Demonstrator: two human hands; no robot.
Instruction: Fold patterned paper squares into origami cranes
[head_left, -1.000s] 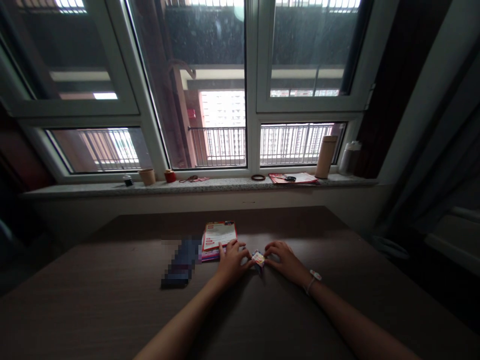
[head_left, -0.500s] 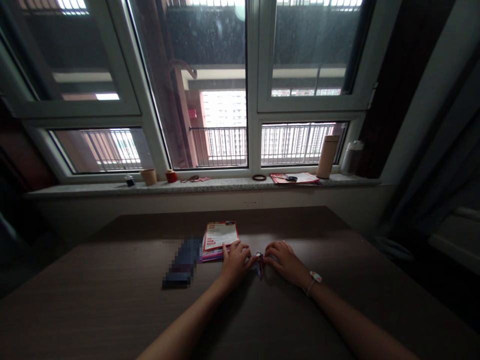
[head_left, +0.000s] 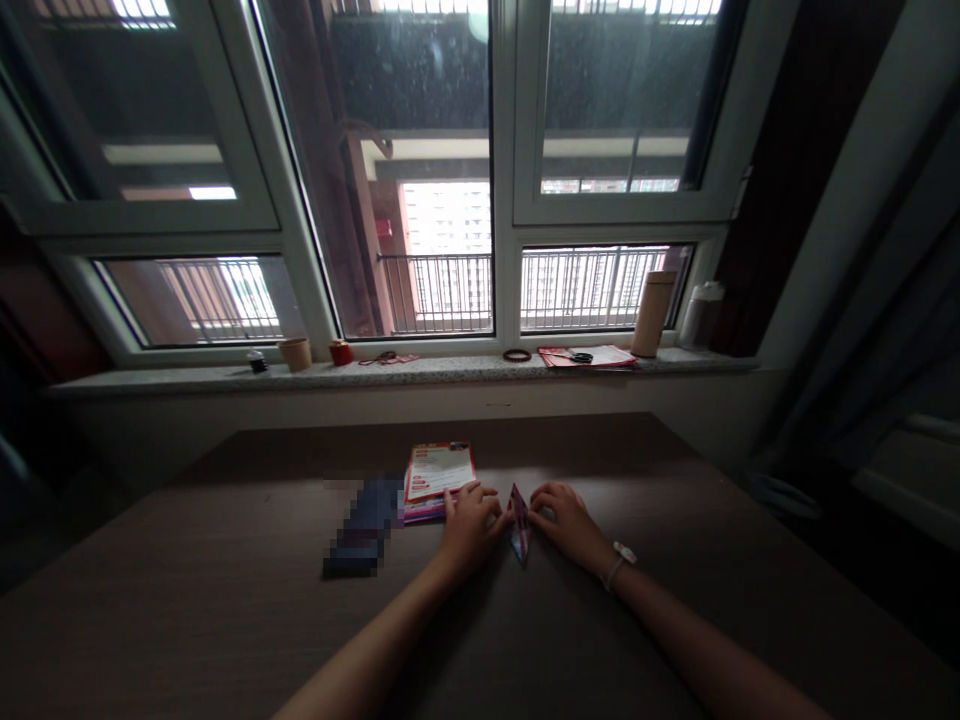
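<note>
A small piece of folded paper [head_left: 519, 530], narrow and pointed at both ends, stands between my hands over the brown table [head_left: 247, 640]. It shows dark red, purple and pale blue patches. My left hand [head_left: 474, 522] pinches its left side between thumb and forefinger, while the other fingers lie near the stack of printed sheets [head_left: 441, 472]. From the right, my right hand [head_left: 566, 518] pinches the opposite side with curled fingers. A bracelet [head_left: 618, 562] circles the right wrist. The paper's far tip rises above the fingertips and its near tip points towards me.
Left of the sheets lies a dark, pixelated flat object [head_left: 364, 528]. Along the windowsill [head_left: 435, 372] stand a paper cup [head_left: 295, 354], a red spool [head_left: 341, 352], a dark ring [head_left: 517, 356], scissors [head_left: 580, 358] on papers, a tan bottle [head_left: 652, 315] and a clear bottle [head_left: 702, 316].
The folded paper has opened into a longer diamond shape, its far tip now sticking up between the hands. Both hands have stayed nearly in place.
</note>
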